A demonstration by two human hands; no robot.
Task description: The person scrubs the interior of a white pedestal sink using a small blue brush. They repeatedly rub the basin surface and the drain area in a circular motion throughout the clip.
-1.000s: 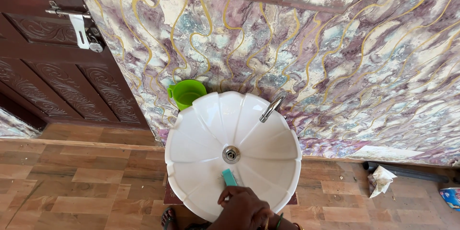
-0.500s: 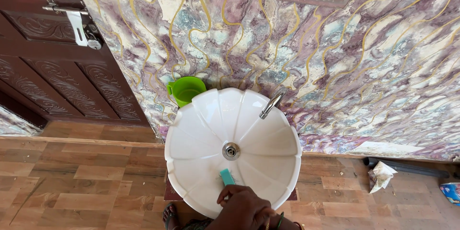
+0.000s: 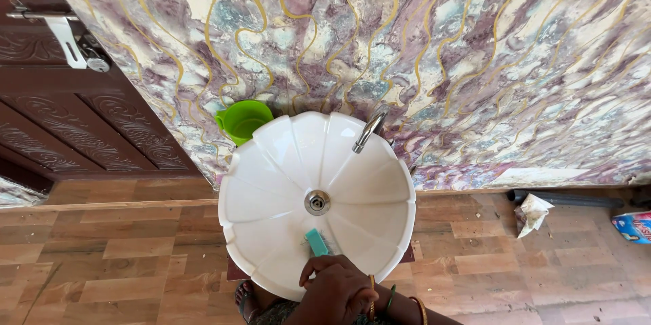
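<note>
Head view: one hand (image 3: 339, 291), side unclear, grips teal scrub brush (image 3: 316, 241) on near inner wall of white basin (image 3: 264, 196). Brush long axis points up toward drain (image 3: 317, 201), just short of it. Other hand unseen.

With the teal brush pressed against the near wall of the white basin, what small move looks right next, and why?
Probably a short stroke up toward the drain. The right hand grips the teal brush with its head on the near inner wall of the white basin, just below the drain, so that strip lies directly ahead of the brush.
</note>
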